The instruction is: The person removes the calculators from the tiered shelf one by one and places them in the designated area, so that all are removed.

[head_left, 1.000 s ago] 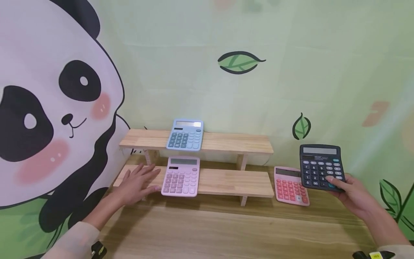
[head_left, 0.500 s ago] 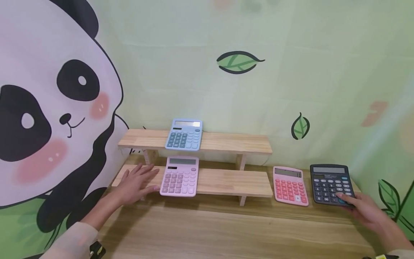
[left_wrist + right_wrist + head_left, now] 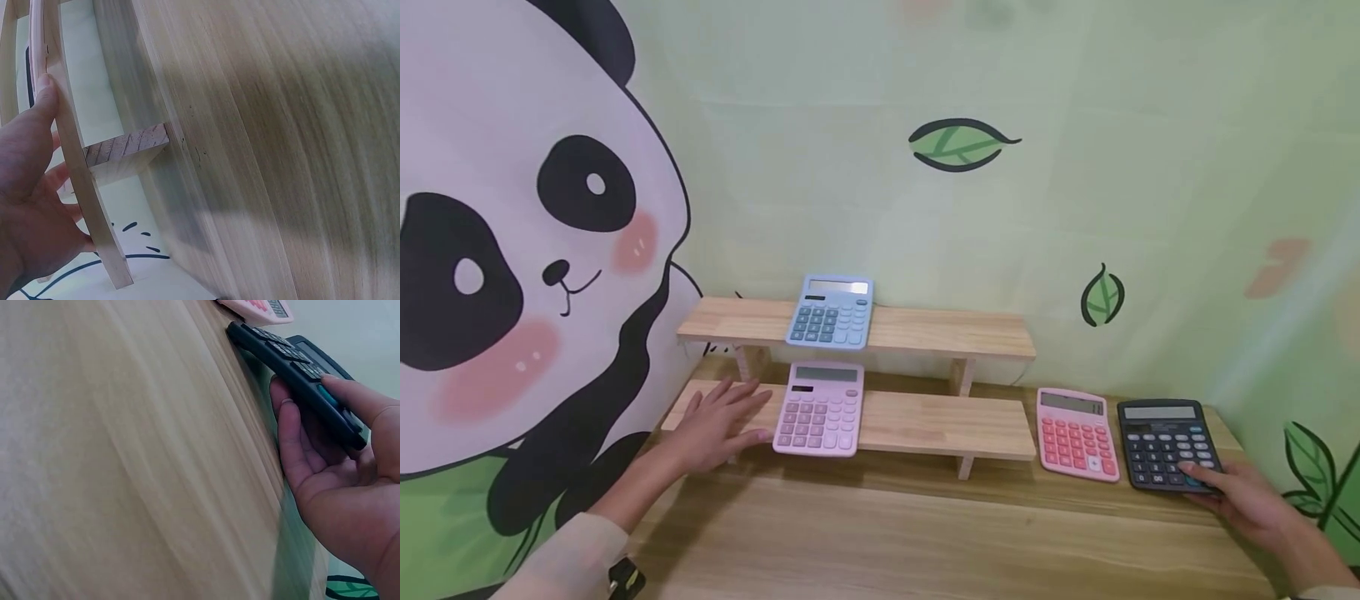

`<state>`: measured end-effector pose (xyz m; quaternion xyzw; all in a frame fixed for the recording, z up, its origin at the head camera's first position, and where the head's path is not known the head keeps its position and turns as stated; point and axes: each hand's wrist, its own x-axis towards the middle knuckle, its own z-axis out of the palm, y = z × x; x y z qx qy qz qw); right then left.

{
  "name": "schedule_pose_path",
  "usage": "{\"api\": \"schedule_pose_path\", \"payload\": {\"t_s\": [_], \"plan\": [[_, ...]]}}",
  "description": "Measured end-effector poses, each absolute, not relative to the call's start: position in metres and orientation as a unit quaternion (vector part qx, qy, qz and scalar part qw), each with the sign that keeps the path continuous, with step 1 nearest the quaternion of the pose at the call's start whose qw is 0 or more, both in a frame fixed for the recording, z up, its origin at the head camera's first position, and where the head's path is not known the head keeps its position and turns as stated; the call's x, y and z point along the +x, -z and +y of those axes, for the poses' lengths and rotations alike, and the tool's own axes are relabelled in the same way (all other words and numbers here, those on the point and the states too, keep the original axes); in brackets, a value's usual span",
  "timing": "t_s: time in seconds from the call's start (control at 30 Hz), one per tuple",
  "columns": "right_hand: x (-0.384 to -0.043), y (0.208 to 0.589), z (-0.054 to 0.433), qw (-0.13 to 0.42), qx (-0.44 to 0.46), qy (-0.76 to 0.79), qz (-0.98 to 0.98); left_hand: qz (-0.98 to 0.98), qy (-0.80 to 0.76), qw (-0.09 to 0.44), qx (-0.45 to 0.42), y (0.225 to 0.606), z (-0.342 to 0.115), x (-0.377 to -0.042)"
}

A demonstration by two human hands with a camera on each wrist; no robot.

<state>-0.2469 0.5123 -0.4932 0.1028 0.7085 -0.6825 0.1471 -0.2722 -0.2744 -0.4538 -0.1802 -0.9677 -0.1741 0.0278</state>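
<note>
My right hand (image 3: 1255, 500) grips a black calculator (image 3: 1167, 433) by its lower right corner, the thumb on its keys and the fingers underneath. In the right wrist view the calculator (image 3: 300, 375) tilts, with its near end raised above the tabletop. Just left of it lies a pink calculator (image 3: 1077, 435). My left hand (image 3: 715, 425) rests with fingers spread on the lower wooden shelf (image 3: 940, 421). Its thumb tip is at the lower left corner of a lilac calculator (image 3: 820, 408), which leans there. On the upper shelf (image 3: 947, 331) sits a light blue calculator (image 3: 830, 312).
The two-step shelf stands on a wood-grain table (image 3: 925, 533) close to the back. Behind it hangs a green backdrop (image 3: 820, 167) with a printed panda and leaves. A shelf support (image 3: 128, 147) shows in the left wrist view.
My right hand has carried the black calculator down and to the right, from overlapping the pink calculator to a spot beside it. My left hand has stayed in place.
</note>
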Motion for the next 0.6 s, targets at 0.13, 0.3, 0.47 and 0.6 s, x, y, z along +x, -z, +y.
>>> {"api": "schedule_pose_path", "payload": {"t_s": [0.13,0.3,0.47,0.6], "plan": [[-0.25,0.489,0.51,0.15,0.123,0.673,0.714,-0.967,0.174,0.03,-0.182,0.456,-0.274,-0.273],[-0.252,0.483,0.507,0.157,0.129,0.618,0.76,-0.967,0.174,0.032,-0.182,0.457,-0.275,-0.274],[-0.248,0.476,0.504,0.143,0.14,0.501,0.842,-0.967,0.175,0.029,-0.18,0.459,-0.275,-0.275],[-0.241,0.475,0.504,0.116,0.167,0.395,0.896,-0.967,0.177,0.029,-0.181,0.46,-0.275,-0.275]]}}
